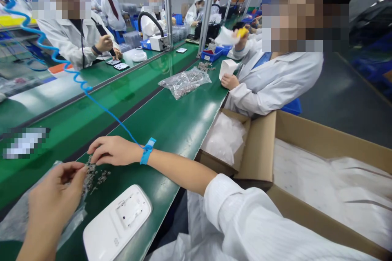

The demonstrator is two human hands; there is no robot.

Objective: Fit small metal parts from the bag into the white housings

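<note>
My left hand (pixel 59 191) is closed in a pinch at the edge of a clear plastic bag (pixel 16 218); what its fingertips hold is too small to make out. Fingers curled down, my right hand (pixel 118 151) meets it from the far side, its thumb and fingertips closed around a tiny metal piece. Several small silvery metal parts (pixel 102 177) lie loose below both hands, some by the bag's mouth. A blue band (pixel 147 151) with a coiled cord circles my right wrist. Nearer to me, a white plastic housing (pixel 118 224) with a recessed compartment rests on the green bench.
Cardboard boxes (pixel 260 151) with white wrapped items stand at my right. Farther along the bench (pixel 147 114) lies another bag of metal parts (pixel 186 81). A co-worker (pixel 269 77) at the right holds a white part. Across the belt, another person (pixel 76 40) handles a black tool.
</note>
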